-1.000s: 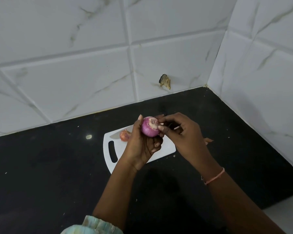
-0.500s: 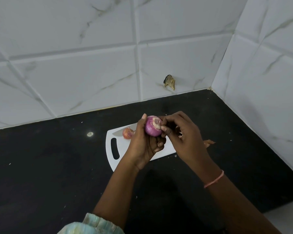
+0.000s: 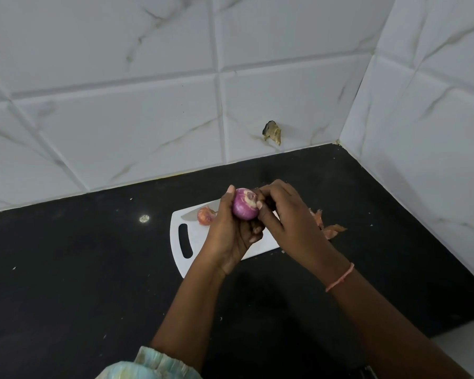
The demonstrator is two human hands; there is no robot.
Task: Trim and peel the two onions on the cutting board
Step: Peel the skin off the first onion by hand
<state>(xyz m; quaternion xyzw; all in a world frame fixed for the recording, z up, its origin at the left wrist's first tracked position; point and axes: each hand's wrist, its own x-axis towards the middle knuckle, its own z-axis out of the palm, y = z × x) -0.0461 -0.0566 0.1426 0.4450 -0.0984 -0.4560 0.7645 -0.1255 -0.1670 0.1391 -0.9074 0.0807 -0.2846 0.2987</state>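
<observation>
1. Barely anything moved since the earlier frame; I saw the purple onion (image 3: 245,205) stay up above the board (image 3: 200,243), cut end up.
2. Left hand (image 3: 230,236) cupped it, fingers curled round.
3. Right hand (image 3: 287,214) pinched at its top edge, thumb on the cut face.
4. Second onion (image 3: 205,216) lay on the board beside a knife (image 3: 190,213); peels (image 3: 330,228) on the counter (image 3: 66,269), right of the board.
</observation>
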